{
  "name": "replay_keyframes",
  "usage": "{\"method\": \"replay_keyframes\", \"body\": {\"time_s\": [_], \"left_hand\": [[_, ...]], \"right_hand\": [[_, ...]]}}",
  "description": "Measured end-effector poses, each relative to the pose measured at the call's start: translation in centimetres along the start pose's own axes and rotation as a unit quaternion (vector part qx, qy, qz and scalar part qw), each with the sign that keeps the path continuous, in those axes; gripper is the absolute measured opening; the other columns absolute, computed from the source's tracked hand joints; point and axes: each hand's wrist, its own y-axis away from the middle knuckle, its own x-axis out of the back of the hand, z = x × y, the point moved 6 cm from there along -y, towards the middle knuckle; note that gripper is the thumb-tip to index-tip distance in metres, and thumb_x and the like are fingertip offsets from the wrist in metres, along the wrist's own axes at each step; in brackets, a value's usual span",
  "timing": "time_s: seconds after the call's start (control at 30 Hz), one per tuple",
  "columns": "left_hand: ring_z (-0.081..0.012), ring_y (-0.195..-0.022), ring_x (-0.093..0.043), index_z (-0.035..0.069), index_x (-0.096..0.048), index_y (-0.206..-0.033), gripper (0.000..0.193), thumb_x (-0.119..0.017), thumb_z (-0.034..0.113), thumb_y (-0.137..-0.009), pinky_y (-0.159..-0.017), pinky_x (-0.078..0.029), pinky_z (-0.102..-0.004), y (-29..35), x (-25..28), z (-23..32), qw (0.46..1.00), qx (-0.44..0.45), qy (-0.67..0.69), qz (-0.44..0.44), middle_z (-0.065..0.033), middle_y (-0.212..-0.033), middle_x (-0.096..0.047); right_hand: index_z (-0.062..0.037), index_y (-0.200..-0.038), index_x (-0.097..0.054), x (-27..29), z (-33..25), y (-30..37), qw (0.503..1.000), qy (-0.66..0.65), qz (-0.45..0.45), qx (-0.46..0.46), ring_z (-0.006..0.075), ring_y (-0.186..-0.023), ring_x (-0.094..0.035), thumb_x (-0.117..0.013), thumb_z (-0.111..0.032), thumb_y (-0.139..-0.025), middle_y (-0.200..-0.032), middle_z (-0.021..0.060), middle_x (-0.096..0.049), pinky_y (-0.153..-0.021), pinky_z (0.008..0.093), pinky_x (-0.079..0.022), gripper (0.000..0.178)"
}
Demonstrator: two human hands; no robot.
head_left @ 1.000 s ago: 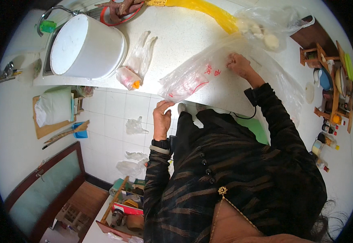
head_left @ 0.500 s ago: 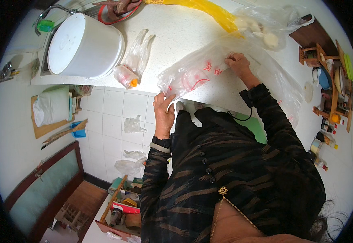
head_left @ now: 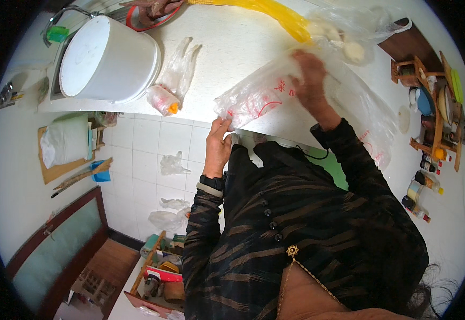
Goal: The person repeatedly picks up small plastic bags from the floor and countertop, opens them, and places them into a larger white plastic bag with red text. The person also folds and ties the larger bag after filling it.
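Observation:
A clear plastic bag (head_left: 253,96) with red print lies spread along the front of the white counter. At the counter's edge my left hand (head_left: 218,149) pinches the bag's near left corner. My right hand (head_left: 312,82) is over the bag's middle, smeared by motion, so its fingers cannot be made out. Another sheer bag with red print (head_left: 368,122) lies to the right of that wrist. Beyond the right hand are a yellow plastic bag (head_left: 280,18) and a clear bag holding pale round pieces (head_left: 353,52).
A big white bucket (head_left: 104,58) stands at the left, beside the faucet (head_left: 56,21). Next to it lies a crumpled clear bag (head_left: 179,66) with a small rolled packet (head_left: 162,100). A red-rimmed bowl (head_left: 131,21) holds sweet potatoes. Bottles (head_left: 424,189) and a wooden rack (head_left: 440,122) are at right.
My right hand has shifted slightly up and left over the bag and is now blurred. The left hand keeps its pinch on the corner. The bag's upper edge has moved a little.

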Motion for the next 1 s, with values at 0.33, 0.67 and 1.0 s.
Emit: {"method": "replay_keyframes", "body": {"time_s": [0.33, 0.67, 1.0], "left_hand": [[-0.026, -0.102, -0.067, 0.003, -0.063, -0.138, 0.072, -0.057, -0.027, -0.073, -0.089, -0.057, -0.0337, -0.5, -1.5, 0.3, 1.0, 0.002, 0.008, -0.018, -0.0157, -0.13, -0.059], [-0.0232, -0.1, -0.067, 0.011, -0.057, -0.149, 0.084, -0.059, -0.026, -0.074, -0.091, -0.056, -0.0321, -0.8, -1.4, 0.5, 1.0, 0.01, 0.028, -0.005, -0.0149, -0.143, -0.056], [-0.0396, -0.128, -0.053, 0.002, -0.061, -0.137, 0.066, -0.063, -0.018, -0.073, -0.11, -0.043, -0.0447, -1.0, 0.9, 4.2, 0.989, -0.056, -0.065, 0.118, -0.0203, -0.131, -0.055]], "right_hand": [[-0.0126, -0.094, -0.07, -9.2, -9.2, 1.8, 0.945, -0.005, -0.293, 0.145, 0.024, -0.11, -0.054, -0.062, -0.011, -0.089, -0.101, 0.0027, -0.064, -0.106, 0.0507, -0.031, 0.009], [-0.0131, -0.101, -0.068, -8.7, -9.2, 1.8, 0.946, -0.072, -0.268, 0.165, 0.0252, -0.107, -0.056, -0.06, -0.009, -0.09, -0.104, 0.0031, -0.063, -0.102, 0.0517, -0.033, 0.014], [-0.0124, -0.126, -0.066, -7.5, -7.6, 2.4, 0.973, -0.022, -0.197, 0.118, 0.0263, -0.13, -0.051, -0.064, -0.011, -0.087, -0.134, 0.0056, -0.061, -0.112, 0.0526, -0.028, 0.04]]}}
